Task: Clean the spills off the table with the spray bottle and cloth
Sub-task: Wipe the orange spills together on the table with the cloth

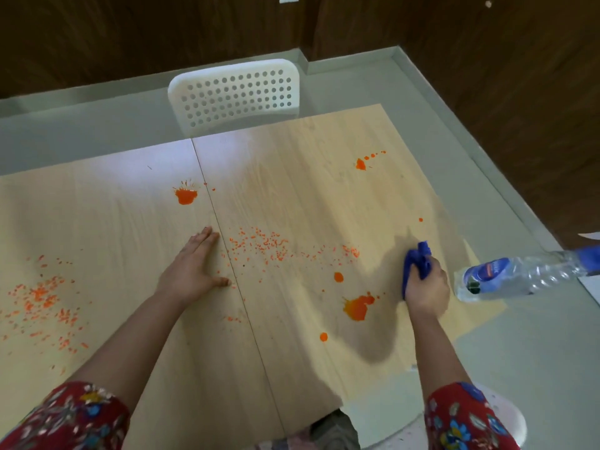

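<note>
Blue cloth [417, 264]: bunched into a wad and gripped in the right hand [427, 289], fingers curled round it. Its lower part is pressed onto the tabletop [292, 196] near the right edge. One end of the cloth sticks up above the fist.

Clear plastic bottle [506, 277]: lies on its side just right of that hand, beyond the wood edge. It has a blue label and ribbed walls. I cannot tell the contents through the plastic. The neck end runs to the frame edge, where there is something blue; I cannot make out a spray head.

Spills, all orange:
- The largest blot [357, 307] is just left of the cloth hand, with round drops [338, 277] near it.
- A band of fine specks [259, 245] lies between the two hands.
- A second blot [185, 195] is beyond the left hand.
- A third blot [361, 164] is near the far right.
- A loose scatter [45, 300] is at far left.

Left hand [191, 264]: flat on the wood beside the centre seam, palm down, fingers straight and close together, thumb out.

A white perforated chair [237, 92] stands at the far edge of the tabletop.
</note>
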